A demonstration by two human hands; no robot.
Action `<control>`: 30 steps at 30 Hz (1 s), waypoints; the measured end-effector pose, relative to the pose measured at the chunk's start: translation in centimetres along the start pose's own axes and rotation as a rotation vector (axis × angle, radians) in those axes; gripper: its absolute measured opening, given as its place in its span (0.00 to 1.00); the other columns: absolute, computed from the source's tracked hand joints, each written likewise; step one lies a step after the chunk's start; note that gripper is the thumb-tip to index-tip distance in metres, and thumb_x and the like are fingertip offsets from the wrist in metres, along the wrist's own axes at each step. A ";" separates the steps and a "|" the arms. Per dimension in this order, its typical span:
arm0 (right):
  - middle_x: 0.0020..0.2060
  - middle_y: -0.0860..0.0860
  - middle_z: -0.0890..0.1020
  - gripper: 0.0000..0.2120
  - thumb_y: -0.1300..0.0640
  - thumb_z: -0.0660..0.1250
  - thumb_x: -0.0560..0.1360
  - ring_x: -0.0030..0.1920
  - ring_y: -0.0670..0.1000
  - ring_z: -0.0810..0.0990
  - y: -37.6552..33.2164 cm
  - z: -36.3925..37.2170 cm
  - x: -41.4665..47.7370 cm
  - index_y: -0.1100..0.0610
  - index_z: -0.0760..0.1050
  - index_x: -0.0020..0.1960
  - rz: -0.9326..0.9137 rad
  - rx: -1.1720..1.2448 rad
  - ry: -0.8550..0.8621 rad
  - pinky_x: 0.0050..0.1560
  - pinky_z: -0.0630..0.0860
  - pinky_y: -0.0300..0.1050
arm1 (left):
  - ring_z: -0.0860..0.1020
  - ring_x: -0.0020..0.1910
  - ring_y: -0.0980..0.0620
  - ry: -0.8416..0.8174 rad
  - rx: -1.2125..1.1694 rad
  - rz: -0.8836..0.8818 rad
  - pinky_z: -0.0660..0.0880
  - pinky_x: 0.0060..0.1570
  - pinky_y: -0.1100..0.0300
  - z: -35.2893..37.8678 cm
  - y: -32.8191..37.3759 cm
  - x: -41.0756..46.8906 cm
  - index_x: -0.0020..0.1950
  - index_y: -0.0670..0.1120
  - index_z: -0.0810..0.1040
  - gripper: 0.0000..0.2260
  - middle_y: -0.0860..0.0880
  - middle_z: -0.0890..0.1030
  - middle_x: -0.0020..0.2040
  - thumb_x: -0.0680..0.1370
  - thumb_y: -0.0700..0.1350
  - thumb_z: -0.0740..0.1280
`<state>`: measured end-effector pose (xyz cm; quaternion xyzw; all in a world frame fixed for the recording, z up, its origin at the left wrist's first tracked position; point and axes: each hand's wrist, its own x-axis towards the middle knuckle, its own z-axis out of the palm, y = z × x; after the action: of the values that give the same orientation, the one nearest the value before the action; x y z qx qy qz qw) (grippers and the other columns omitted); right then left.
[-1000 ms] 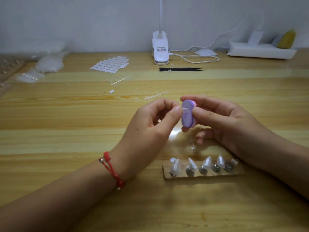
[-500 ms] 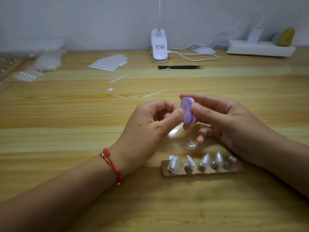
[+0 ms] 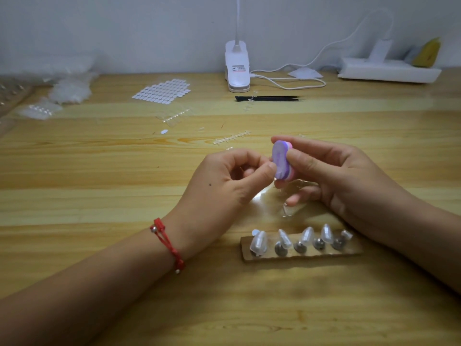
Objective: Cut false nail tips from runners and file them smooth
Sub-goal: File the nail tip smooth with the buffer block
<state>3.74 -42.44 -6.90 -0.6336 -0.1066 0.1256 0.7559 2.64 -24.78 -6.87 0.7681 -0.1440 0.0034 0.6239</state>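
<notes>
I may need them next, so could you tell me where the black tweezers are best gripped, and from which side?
Pinch the black tweezers at mid-length from above, on the near side. They lie flat, running left to right; the lamp base stands close behind, the tips point right, and a clear scrap lies across the left end.

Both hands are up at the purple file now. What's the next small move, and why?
Probably draw the left hand in a short stroke along the file: the right hand grips it upright, the left thumb presses its purple face, and the tip seemingly pinched there is hidden.
</notes>
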 end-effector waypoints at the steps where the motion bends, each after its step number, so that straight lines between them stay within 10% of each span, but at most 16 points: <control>1: 0.43 0.58 0.86 0.17 0.53 0.70 0.67 0.39 0.51 0.83 0.0 0.0 0.0 0.54 0.83 0.55 0.003 -0.002 -0.003 0.32 0.79 0.39 | 0.65 0.27 0.60 0.008 -0.006 0.003 0.64 0.28 0.72 0.0 0.0 0.0 0.38 0.46 0.79 0.06 0.48 0.68 0.32 0.75 0.44 0.68; 30: 0.43 0.58 0.85 0.16 0.52 0.70 0.67 0.39 0.50 0.83 0.0 -0.1 0.1 0.50 0.83 0.55 -0.007 -0.035 -0.030 0.32 0.80 0.39 | 0.67 0.30 0.58 0.008 0.021 0.020 0.65 0.30 0.71 -0.1 -0.2 0.0 0.39 0.47 0.80 0.05 0.39 0.70 0.33 0.75 0.44 0.68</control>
<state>3.85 -42.56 -6.92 -0.6444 -0.1220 0.1306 0.7435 2.72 -24.71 -7.01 0.7731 -0.1494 0.0142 0.6163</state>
